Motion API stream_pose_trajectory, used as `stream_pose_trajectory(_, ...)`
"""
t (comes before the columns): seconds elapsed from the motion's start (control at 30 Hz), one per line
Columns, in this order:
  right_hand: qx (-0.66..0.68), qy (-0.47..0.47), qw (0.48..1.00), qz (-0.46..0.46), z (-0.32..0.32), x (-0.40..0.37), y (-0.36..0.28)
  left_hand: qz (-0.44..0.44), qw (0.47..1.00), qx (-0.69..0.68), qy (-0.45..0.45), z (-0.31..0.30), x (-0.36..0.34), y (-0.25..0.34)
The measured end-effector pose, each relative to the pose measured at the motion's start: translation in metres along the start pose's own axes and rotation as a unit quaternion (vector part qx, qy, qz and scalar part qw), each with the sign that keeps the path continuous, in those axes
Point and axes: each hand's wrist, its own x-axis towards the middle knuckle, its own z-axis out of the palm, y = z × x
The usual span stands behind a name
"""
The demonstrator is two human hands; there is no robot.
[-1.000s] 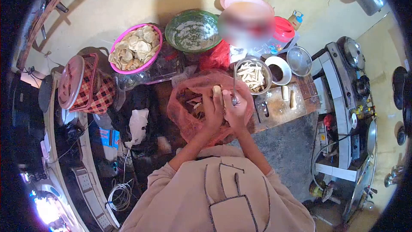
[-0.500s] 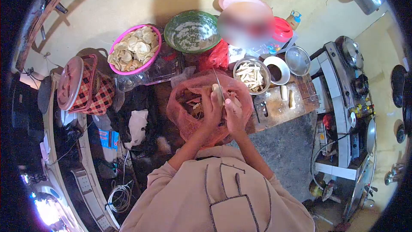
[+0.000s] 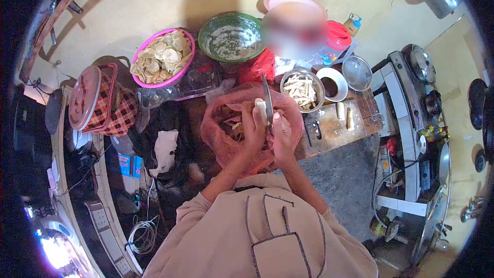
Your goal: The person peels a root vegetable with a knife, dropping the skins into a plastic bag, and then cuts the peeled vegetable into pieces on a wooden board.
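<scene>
The fingers of the left hand are curled round a pale root piece, gripping it upright so its top pokes out above them. Pressed close against it, the right hand is clenched on the handle of a knife, whose blade stands up along the right side of the root piece, and the thumb lies up against the blade's base. Both hands and the root piece are held right over the open mouth of a red plastic bag, with a few pale scraps lying inside it. Just to the right of the bag sits a steel bowl full of pale cut strips. Beyond that are a small white bowl with something dark in it and a round metal lid. A wooden cutting board lies off the bag's right edge, with a couple of pale pieces on it. Behind the bag, a green bowl stands against the wall, and to the bag's upper left is a pink basin heaped with pale round slices. Further left of the bag is a checked basket with a lid tipped against it.
</scene>
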Motion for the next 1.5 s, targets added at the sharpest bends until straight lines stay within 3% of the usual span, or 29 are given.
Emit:
stream_pose_trajectory(0.1,0.014,-0.016,0.995,0.097,-0.009,0.004,-0.005,-0.012,1.0,-0.016,0.0,-0.001,0.002,0.002)
stream_pose_trajectory(0.17,-0.011,-0.016,0.994,0.105,-0.014,0.008,0.003,-0.02,1.0,-0.013,0.001,-0.002,0.003,0.001)
stream_pose_trajectory(0.23,-0.041,-0.003,0.999,0.027,-0.012,0.011,0.011,-0.026,1.0,-0.009,0.008,0.0,0.003,0.005)
stream_pose_trajectory(0.43,-0.112,-0.02,0.993,-0.024,-0.008,0.005,0.005,-0.013,1.0,0.01,0.023,0.003,0.004,0.015)
stream_pose_trajectory(0.53,-0.154,0.001,0.97,-0.191,-0.007,0.016,0.02,-0.036,0.999,-0.001,0.004,0.003,0.004,0.008)
stream_pose_trajectory(0.63,-0.105,0.005,0.993,-0.06,-0.015,0.017,0.02,-0.119,0.992,-0.05,0.011,0.004,0.006,0.021)
stream_pose_trajectory(0.73,-0.022,-0.003,0.999,-0.026,-0.011,0.016,0.011,-0.108,0.994,-0.027,0.014,0.003,0.007,0.002)
stream_pose_trajectory(0.83,-0.056,-0.028,0.997,-0.05,-0.019,0.019,0.022,-0.111,0.993,-0.027,0.005,0.001,0.007,-0.011)
stream_pose_trajectory(0.93,-0.103,-0.004,0.988,-0.116,-0.024,0.027,0.054,-0.051,0.998,0.023,0.015,0.003,0.007,0.003)
stream_pose_trajectory(1.03,-0.077,-0.047,0.987,-0.134,-0.016,0.018,0.034,-0.05,0.999,0.013,0.015,0.004,0.007,0.016)
stream_pose_trajectory(1.23,-0.121,-0.029,0.987,-0.099,-0.02,0.018,0.039,-0.036,0.999,0.03,0.023,0.006,0.007,0.019)
stream_pose_trajectory(1.33,-0.164,-0.002,0.973,-0.163,-0.018,0.024,0.045,-0.075,0.997,-0.005,0.019,0.008,0.006,0.034)
stream_pose_trajectory(1.4,-0.202,0.026,0.962,-0.182,-0.012,0.022,0.044,-0.036,0.998,0.021,0.042,0.007,0.007,0.026)
stream_pose_trajectory(1.5,-0.217,0.035,0.971,-0.095,-0.007,0.013,0.029,-0.053,0.998,0.015,0.02,0.002,0.009,0.018)
